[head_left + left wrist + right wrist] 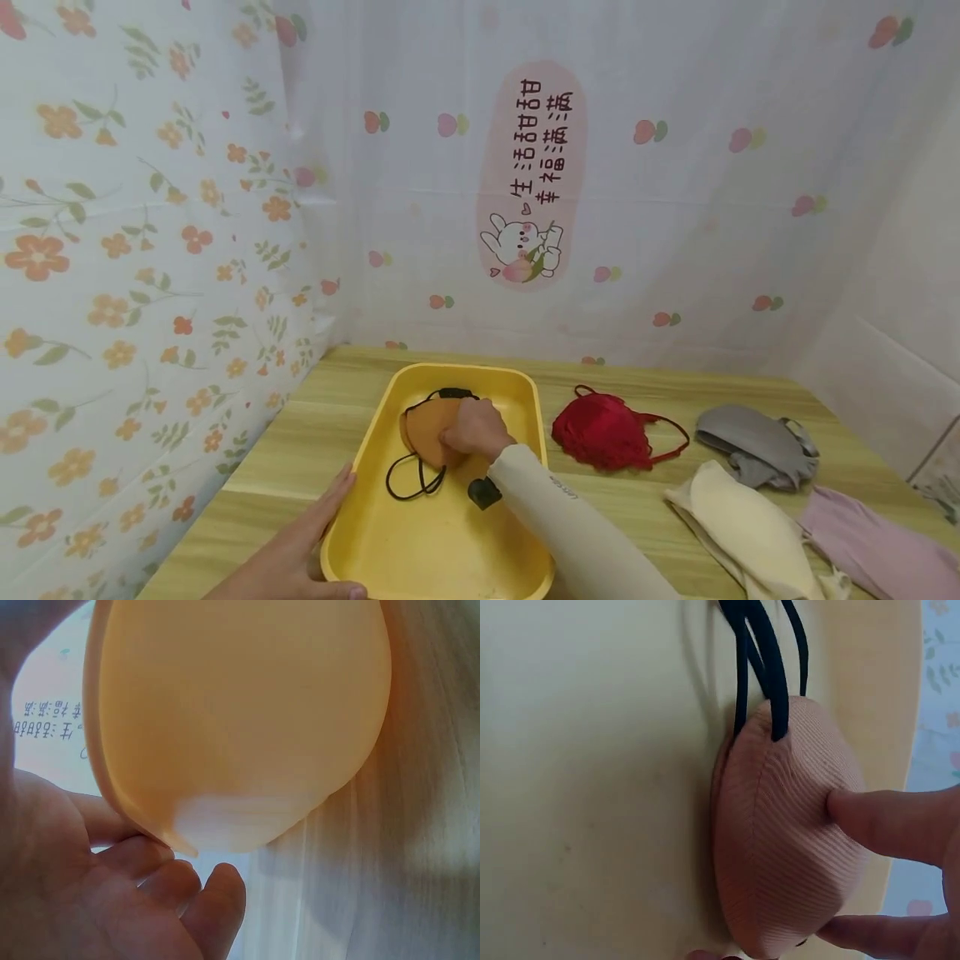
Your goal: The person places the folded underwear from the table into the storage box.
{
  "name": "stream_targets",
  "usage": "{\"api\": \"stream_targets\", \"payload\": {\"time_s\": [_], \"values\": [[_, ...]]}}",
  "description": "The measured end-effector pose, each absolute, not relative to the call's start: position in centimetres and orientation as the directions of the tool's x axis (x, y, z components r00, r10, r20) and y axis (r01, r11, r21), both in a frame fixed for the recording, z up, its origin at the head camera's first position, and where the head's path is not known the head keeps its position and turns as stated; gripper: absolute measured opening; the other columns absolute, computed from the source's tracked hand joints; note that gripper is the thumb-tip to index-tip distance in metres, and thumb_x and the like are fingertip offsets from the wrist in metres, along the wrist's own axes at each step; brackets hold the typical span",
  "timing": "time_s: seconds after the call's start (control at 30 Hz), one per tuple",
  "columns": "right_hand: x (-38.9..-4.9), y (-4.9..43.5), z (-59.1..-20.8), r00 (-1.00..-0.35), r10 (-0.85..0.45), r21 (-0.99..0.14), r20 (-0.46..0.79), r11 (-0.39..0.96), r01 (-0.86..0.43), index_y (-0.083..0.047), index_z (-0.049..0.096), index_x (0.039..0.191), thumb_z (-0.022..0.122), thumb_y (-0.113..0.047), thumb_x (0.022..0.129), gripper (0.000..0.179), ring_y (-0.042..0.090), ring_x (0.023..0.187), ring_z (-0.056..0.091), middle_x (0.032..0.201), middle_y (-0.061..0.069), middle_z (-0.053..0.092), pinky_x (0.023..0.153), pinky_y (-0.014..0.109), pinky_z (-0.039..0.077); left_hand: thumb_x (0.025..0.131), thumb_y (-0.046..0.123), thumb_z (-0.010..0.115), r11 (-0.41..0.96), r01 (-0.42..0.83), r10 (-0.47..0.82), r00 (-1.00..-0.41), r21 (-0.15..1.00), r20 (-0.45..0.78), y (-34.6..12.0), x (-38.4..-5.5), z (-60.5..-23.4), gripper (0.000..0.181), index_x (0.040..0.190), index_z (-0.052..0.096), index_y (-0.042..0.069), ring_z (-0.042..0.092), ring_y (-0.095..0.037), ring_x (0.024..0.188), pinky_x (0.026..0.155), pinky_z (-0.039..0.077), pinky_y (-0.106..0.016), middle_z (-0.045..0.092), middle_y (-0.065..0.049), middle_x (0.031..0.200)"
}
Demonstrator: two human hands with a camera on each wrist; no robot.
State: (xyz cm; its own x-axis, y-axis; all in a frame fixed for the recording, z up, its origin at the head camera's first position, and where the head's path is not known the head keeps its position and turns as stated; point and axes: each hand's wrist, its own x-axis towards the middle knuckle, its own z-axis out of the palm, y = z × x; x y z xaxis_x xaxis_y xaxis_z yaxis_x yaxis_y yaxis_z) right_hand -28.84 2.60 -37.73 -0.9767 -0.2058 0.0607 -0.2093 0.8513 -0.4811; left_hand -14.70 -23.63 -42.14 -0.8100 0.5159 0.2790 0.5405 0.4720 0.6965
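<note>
The orange bra [426, 427] lies in the yellow tub [442, 546], nearer the far edge, its black straps looping toward the left edge. The right hand [478, 429] grips its right side, thumb pressing the cup. The left hand [300, 537] holds the tub's near-left corner, apart from the bra.

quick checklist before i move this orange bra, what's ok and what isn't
1. Right hand gripping the orange bra: ok.
2. Bra inside the yellow tray: ok.
3. Left hand touching the tray: ok, at its left side.
4. Black straps gathered in: not ok, a loop lies loose.
5. Red bra apart from the tray: ok.
6. Bra's underside smooth: cannot tell, hidden.
</note>
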Motion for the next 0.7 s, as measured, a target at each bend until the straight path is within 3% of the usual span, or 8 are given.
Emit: {"api": "stream_targets", "payload": {"time_s": [0.1,0.2,0.43,0.6,0.7], "values": [[-28.8,2.9,-37.5,-0.975,-0.221,-0.477,0.022,0.855,-0.205,-0.005,0.063,0.075,0.073,-0.020,0.082,0.020,0.020,0.063,0.050,0.070,0.007,0.057,0.055,0.029,0.040,0.085,0.031,0.082,0.459,0.526,0.521,-0.812,0.716,0.263,-23.5,-14.7,-42.1,0.110,0.164,0.006,0.017,0.005,0.022,0.140,0.108,0.030,-0.009,0.006,-0.029,0.166],[-28.8,3.1,-37.1,-0.975,-0.220,-0.478,-0.010,0.858,-0.189,-0.005,0.064,0.080,0.073,-0.022,0.082,0.019,0.021,0.066,0.051,0.074,0.007,0.057,0.056,0.030,0.040,0.084,0.030,0.082,0.464,0.511,0.516,-0.820,0.724,0.248,-23.4,-14.7,-42.0,0.112,0.164,0.005,0.018,0.004,0.023,0.139,0.108,0.029,-0.008,0.005,-0.026,0.167],[-29.2,4.8,-35.4,-0.968,-0.248,-0.483,-0.040,0.853,-0.198,0.002,0.064,0.121,0.072,-0.030,0.088,0.047,0.027,0.090,0.063,0.113,0.017,0.069,0.075,0.037,0.052,0.084,0.032,0.082,0.488,0.547,0.522,-0.807,0.681,0.275,-23.4,-14.8,-42.2,0.112,0.164,0.006,0.015,0.004,0.022,0.140,0.109,0.029,-0.009,0.006,-0.017,0.170],[-30.3,6.9,-33.3,-0.968,-0.252,-0.476,-0.017,0.853,-0.214,0.003,0.061,0.131,0.068,-0.033,0.094,0.052,0.033,0.109,0.065,0.133,0.019,0.064,0.093,0.043,0.055,0.085,0.034,0.081,0.503,0.545,0.521,-0.810,0.670,0.268,-23.4,-14.8,-42.3,0.110,0.164,0.006,0.016,0.004,0.021,0.140,0.109,0.031,-0.010,0.007,-0.017,0.170],[-31.1,8.3,-32.4,-0.973,-0.230,-0.521,0.018,0.829,-0.205,0.001,0.057,0.137,0.067,-0.032,0.096,0.054,0.038,0.127,0.056,0.143,0.021,0.057,0.105,0.049,0.050,0.087,0.033,0.079,0.511,0.512,0.515,-0.825,0.691,0.231,-23.5,-14.8,-42.3,0.109,0.164,0.004,0.019,0.004,0.021,0.138,0.107,0.033,-0.011,0.006,-0.022,0.169]]}}
